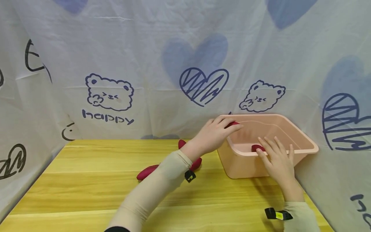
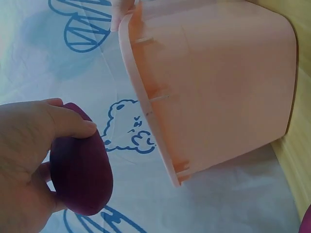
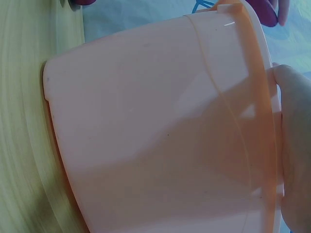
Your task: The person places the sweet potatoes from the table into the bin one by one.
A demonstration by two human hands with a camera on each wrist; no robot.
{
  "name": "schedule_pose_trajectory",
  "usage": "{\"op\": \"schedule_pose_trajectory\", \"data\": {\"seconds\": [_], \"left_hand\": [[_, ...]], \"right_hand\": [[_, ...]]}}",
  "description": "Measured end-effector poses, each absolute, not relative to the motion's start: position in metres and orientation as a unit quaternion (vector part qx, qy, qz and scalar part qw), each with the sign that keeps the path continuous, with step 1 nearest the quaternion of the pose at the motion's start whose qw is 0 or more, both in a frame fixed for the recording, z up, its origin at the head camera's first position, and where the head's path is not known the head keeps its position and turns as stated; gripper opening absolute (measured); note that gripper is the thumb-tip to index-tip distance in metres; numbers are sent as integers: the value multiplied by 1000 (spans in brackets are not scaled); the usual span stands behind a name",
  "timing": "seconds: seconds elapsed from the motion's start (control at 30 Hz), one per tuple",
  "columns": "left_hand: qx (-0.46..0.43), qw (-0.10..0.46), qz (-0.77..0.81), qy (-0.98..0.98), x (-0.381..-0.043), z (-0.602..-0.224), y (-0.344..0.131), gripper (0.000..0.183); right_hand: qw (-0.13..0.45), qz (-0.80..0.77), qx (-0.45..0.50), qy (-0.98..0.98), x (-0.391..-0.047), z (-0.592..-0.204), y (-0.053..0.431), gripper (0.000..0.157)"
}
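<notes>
My left hand (image 1: pixel 213 133) holds a dark red sweet potato (image 2: pixel 82 170) at the bin's left rim in the head view, gripping it between thumb and fingers. The pink plastic bin (image 1: pixel 246 167) stands on the table against the back sheet. My right hand (image 1: pixel 279 164) lies over the bin's near rim, its fingers spread and reaching inside. In the right wrist view its thumb touches the rim. Beside its thumb, another sweet potato (image 1: pixel 258 148) shows inside the bin, partly hidden by the rim.
Several more sweet potatoes lie on the wooden table (image 1: pixel 95 167) around my left forearm: one at the left (image 1: pixel 147 172), others partly covered by the arm. A white sheet (image 1: pixel 150 64) with blue hearts and bears hangs behind and at both sides.
</notes>
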State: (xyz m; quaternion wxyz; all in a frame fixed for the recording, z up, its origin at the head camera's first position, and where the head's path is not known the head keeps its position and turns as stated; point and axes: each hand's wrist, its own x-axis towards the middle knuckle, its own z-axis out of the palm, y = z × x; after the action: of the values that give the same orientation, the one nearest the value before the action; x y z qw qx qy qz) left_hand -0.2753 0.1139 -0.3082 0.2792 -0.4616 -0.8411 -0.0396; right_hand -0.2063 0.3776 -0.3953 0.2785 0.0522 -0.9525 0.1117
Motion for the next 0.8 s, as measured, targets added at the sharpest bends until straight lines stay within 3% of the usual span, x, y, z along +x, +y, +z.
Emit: {"op": "schedule_pose_trajectory", "data": {"seconds": [0.8], "left_hand": [[-446,289,-89,-842,-298,-308,180,52]], "right_hand": [[279,116,56,-952,-207,-394,378,53]]}}
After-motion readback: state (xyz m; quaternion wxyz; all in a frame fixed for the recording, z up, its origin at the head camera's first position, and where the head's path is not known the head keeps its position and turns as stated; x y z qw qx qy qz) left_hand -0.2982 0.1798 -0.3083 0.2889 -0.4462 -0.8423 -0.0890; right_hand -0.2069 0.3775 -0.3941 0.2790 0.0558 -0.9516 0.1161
